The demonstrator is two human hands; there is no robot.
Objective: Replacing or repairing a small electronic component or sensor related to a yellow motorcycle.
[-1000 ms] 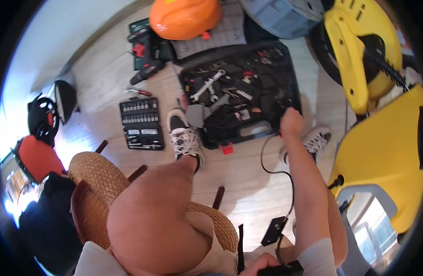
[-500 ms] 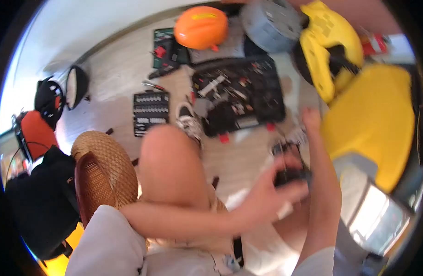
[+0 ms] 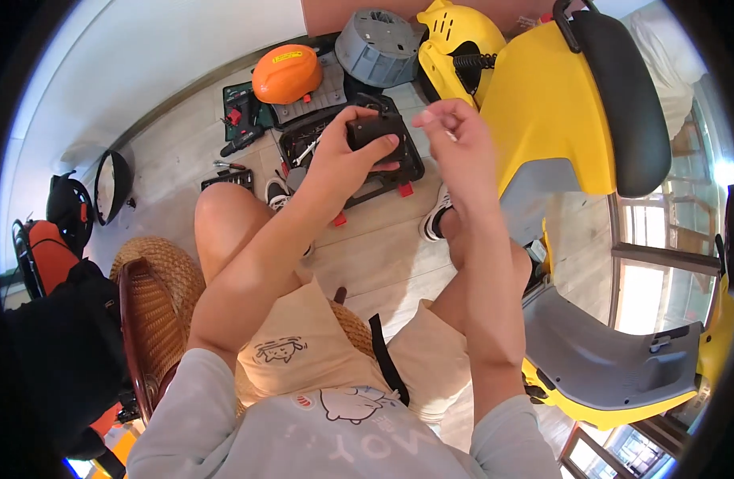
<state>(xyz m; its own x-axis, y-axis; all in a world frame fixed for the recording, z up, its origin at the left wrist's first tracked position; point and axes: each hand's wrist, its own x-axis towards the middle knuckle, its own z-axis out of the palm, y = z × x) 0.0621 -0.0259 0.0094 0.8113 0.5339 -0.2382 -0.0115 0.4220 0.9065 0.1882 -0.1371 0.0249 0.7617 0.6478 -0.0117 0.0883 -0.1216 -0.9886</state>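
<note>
My left hand [image 3: 344, 152] grips a dark, blocky black part [image 3: 372, 130], thumb across its near side and fingers underneath. A thin, curved black piece rises from its top; I cannot tell its exact kind. My right hand [image 3: 462, 144] is just to the right, apart from the part, with fingers curled and pinched together. A small pale bit seems to show between those fingers, too small to name. Below and behind both hands lies an open black tool case [image 3: 415, 152] on the floor, partly hidden, with a silver wrench-like tool [image 3: 307, 150] inside.
Left of the case are a socket set [image 3: 237, 177], a ratchet [image 3: 229, 165] and a black cordless drill [image 3: 243, 136]. An orange helmet-like shell [image 3: 287, 73] and a grey plastic bin [image 3: 376, 48] stand behind. A yellow scooter [image 3: 550, 104] with a black seat [image 3: 614, 96] fills the right; wicker seating [image 3: 163, 267] is left.
My left hand has moved up and forward with the black part, now above the tool case. My right hand has come up beside it, fingers curled. The view has shifted, showing more scooter.
</note>
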